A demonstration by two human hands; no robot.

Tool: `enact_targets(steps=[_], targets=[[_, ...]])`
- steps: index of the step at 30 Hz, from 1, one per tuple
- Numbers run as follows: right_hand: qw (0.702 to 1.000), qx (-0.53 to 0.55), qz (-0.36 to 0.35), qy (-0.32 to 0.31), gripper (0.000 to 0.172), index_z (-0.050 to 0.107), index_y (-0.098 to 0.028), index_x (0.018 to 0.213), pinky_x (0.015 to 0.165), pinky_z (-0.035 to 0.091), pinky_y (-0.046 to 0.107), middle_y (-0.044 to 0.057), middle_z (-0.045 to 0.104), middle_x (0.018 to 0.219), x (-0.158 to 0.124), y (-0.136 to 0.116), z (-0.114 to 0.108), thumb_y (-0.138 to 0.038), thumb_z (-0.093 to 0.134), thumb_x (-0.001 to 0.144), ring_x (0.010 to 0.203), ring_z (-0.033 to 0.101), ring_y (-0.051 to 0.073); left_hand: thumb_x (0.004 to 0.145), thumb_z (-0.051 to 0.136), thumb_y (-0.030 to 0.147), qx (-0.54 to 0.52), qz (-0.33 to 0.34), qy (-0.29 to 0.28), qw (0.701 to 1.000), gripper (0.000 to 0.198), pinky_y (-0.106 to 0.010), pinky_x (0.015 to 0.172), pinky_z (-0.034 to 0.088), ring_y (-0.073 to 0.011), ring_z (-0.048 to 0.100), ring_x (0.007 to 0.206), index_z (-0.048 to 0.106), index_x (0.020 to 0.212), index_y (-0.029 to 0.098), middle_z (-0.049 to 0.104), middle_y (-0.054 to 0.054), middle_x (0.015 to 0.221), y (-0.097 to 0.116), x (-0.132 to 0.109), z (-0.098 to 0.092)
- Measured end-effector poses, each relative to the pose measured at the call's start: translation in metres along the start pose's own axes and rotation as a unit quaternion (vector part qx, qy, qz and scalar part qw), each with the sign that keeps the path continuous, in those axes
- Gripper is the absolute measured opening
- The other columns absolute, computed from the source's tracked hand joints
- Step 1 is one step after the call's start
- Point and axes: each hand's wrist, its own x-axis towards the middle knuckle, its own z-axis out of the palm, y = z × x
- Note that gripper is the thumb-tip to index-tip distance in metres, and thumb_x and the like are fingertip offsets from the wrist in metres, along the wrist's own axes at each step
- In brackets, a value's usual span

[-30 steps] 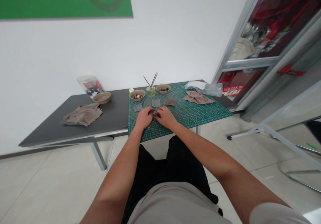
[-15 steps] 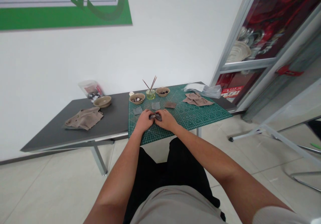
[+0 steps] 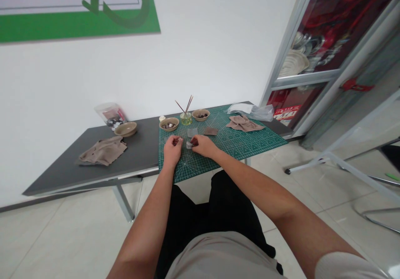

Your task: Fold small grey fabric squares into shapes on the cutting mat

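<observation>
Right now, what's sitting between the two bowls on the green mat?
A clear jar with thin sticks stands between the left bowl and the right bowl; the head view shows it.

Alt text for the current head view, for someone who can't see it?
Over a green cutting mat, the person's right hand holds a small grayish piece; the left hand is curled beside it, any contents too small to tell. Behind them, a jar of sticks stands between two tan bowls; a crumpled brown cloth lies to the right.
</observation>
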Motion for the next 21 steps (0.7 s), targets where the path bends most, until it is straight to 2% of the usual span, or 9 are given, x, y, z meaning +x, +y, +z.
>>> enact_targets(steps=[2, 5, 8, 11, 14, 18, 21], targets=[[1.000, -0.018, -0.015, 0.019, 0.016, 0.062, -0.016, 0.091, 0.077, 0.043, 0.027, 0.005, 0.066, 0.089, -0.003, -0.003, -0.003, -0.018, 0.063, 0.076, 0.084, 0.060, 0.017, 0.080, 0.058, 0.035, -0.007, 0.000, 0.002, 1.000, 0.018, -0.030, 0.077, 0.046, -0.0170, 0.058, 0.078, 0.064, 0.086, 0.019, 0.065, -0.002, 0.082, 0.003, -0.001, 0.000], [0.997, -0.055, -0.024, 0.052, 0.019, 0.062, -0.016, 0.095, 0.079, 0.043, 0.028, 0.008, 0.063, 0.098, -0.008, -0.006, -0.004, -0.024, 0.061, 0.078, 0.088, 0.058, 0.018, 0.079, 0.058, 0.036, -0.015, -0.002, 0.006, 1.000, 0.020, -0.030, 0.077, 0.046, -0.0170, 0.059, 0.078, 0.063, 0.087, 0.019, 0.065, -0.002, 0.082, 0.004, -0.001, 0.000], [0.996, -0.085, 0.003, 0.029, 0.024, 0.061, -0.016, 0.096, 0.081, 0.042, 0.031, 0.010, 0.061, 0.103, -0.010, -0.006, -0.005, -0.029, 0.064, 0.076, 0.092, 0.058, 0.020, 0.078, 0.059, 0.037, -0.009, -0.004, 0.007, 1.000, 0.020, -0.029, 0.076, 0.046, -0.0168, 0.059, 0.076, 0.063, 0.086, 0.019, 0.065, -0.001, 0.080, 0.003, -0.001, 0.000], [0.996, -0.079, 0.036, -0.004, 0.026, 0.059, -0.018, 0.094, 0.084, 0.041, 0.035, 0.007, 0.064, 0.097, -0.009, -0.004, -0.004, -0.029, 0.067, 0.073, 0.093, 0.058, 0.023, 0.078, 0.059, 0.038, -0.007, 0.000, 0.006, 1.000, 0.021, -0.029, 0.075, 0.046, -0.0166, 0.058, 0.075, 0.063, 0.087, 0.020, 0.064, -0.001, 0.079, 0.000, 0.000, 0.001], [0.999, -0.039, 0.030, 0.005, 0.022, 0.057, -0.018, 0.090, 0.082, 0.041, 0.033, 0.005, 0.065, 0.094, -0.010, -0.002, -0.008, -0.023, 0.066, 0.071, 0.090, 0.058, 0.021, 0.077, 0.060, 0.037, -0.006, -0.001, 0.005, 1.000, 0.021, -0.029, 0.074, 0.046, -0.0163, 0.058, 0.074, 0.064, 0.089, 0.020, 0.063, -0.001, 0.079, 0.000, -0.001, 0.001], [0.995, 0.005, -0.009, 0.096, 0.018, 0.055, -0.019, 0.093, 0.077, 0.042, 0.027, 0.003, 0.065, 0.090, -0.014, 0.010, -0.029, -0.014, 0.059, 0.075, 0.085, 0.058, 0.017, 0.077, 0.060, 0.038, 0.000, -0.009, 0.002, 1.000, 0.022, -0.029, 0.074, 0.046, -0.0162, 0.058, 0.074, 0.064, 0.089, 0.020, 0.064, -0.001, 0.078, 0.004, -0.002, 0.000], [0.983, -0.029, 0.041, 0.174, 0.029, 0.052, -0.017, 0.109, 0.078, 0.043, 0.030, 0.006, 0.066, 0.095, -0.012, 0.031, -0.061, -0.016, 0.057, 0.081, 0.085, 0.059, 0.020, 0.078, 0.060, 0.040, 0.001, -0.013, 0.001, 1.000, 0.023, -0.029, 0.073, 0.046, -0.0162, 0.058, 0.074, 0.064, 0.088, 0.020, 0.064, -0.001, 0.078, 0.006, -0.003, 0.000]])
